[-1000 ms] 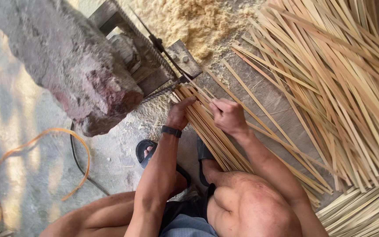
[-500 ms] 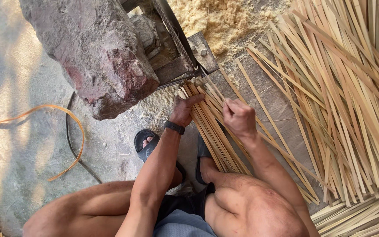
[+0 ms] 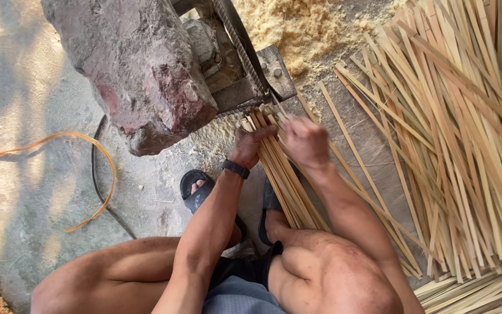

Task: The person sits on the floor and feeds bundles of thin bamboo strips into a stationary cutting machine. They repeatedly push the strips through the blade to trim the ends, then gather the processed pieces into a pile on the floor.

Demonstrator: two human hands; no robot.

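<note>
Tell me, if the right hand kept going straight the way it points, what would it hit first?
Probably the metal machine ahead: the right hand points up along the bundle of bamboo strips toward it. Depth is unclear.

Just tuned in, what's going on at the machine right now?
A seated person holds a bundle of thin bamboo strips with its far end at the metal machine, beside a big rock. The left hand grips the bundle from the side; the right hand, blurred, is over the strips near the machine. Sawdust lies behind the machine, and a large pile of loose strips lies to the person's right.
</note>
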